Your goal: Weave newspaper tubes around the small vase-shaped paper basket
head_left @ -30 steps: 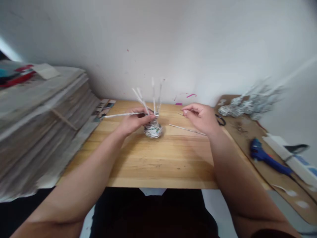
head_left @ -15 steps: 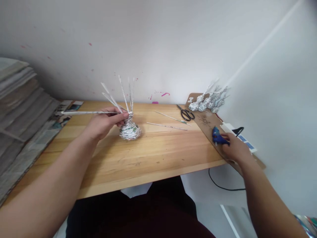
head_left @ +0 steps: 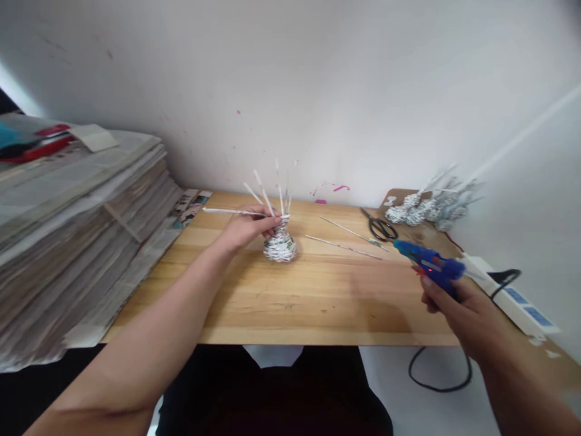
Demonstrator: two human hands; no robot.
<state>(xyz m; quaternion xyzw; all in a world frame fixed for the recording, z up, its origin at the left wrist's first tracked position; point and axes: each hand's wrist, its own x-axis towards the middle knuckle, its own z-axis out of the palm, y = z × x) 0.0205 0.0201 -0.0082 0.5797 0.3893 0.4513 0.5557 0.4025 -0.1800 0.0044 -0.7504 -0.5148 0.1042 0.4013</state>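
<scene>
My left hand (head_left: 251, 228) pinches the narrow neck of a small gourd-shaped weave of rolled newspaper (head_left: 280, 247), whose round base rests on the wooden table (head_left: 272, 309). Several paper sticks fan upward from its top, and one points out to the left past my fingers. My right hand (head_left: 458, 306) is wrapped around the handle of a blue hot glue gun (head_left: 429, 265), held up over the table's right side. Its light-blue nozzle points left, and a small red light glows on its body. A clear glue stick juts from its back end.
Two loose paper sticks (head_left: 344, 247) lie mid-table beside black-handled scissors (head_left: 382, 229). Several finished-looking woven gourds (head_left: 422, 209) cluster at the back right. A white power strip (head_left: 521, 303) with a black plug lies at right. Tall newspaper stacks (head_left: 86, 242) stand at left; a black cable (head_left: 440, 387) hangs below.
My right hand has lifted the glue gun off the board at the right, its nozzle now turned left. The camera view has swung left; my left hand still holds the weave.
</scene>
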